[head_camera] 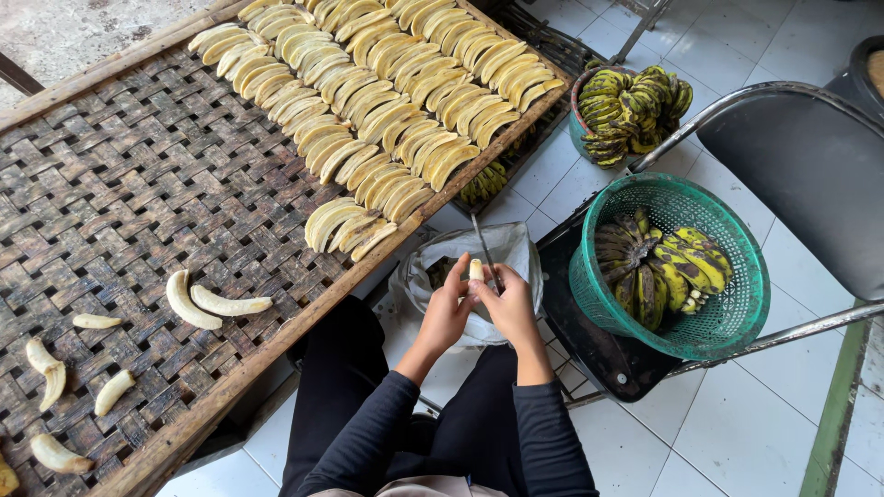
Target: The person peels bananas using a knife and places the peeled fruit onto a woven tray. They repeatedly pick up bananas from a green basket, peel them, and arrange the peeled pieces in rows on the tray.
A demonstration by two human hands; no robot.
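woven bamboo tray [138,184] | peeled bananas [387,101] in rows | loose pieces [207,302]

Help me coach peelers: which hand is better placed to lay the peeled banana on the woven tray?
Probably left. The left hand grips the banana and is nearer the tray; the right hand holds the knife.

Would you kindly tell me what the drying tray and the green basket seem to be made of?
The drying tray looks like woven bamboo strips in a wooden frame: matt brown, crossed slats with gaps. The green basket looks like moulded plastic: even colour, fine regular mesh, smooth rim.
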